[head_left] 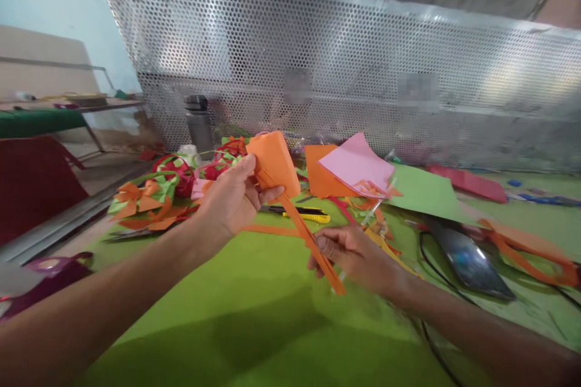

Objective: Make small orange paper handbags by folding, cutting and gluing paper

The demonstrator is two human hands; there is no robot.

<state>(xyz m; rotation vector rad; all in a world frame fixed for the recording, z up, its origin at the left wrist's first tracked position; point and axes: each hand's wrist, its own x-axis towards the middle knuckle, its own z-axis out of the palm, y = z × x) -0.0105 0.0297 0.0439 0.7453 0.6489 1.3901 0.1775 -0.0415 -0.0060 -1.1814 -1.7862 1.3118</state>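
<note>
In the middle of the head view, my left hand point(236, 196) is closed on an orange paper box point(275, 163), held tilted above the table. A narrow orange paper strip point(297, 217) runs from the box down to the right. My right hand point(342, 254) pinches that strip near its lower end, between thumb and fingers. Another orange strip point(267, 230) lies level on the green tabletop point(218, 290) behind it. A yellow and black utility knife point(306, 213) rests just beyond my hands.
Pink paper point(356, 160), green paper point(422, 190) and paper scraps lie behind my right hand. A dark phone point(472, 260) and cable are at right. Paper bows point(140, 196), scissors point(136, 234) and a grey bottle point(198, 124) stand left. A perforated metal panel point(318, 30) spans the back.
</note>
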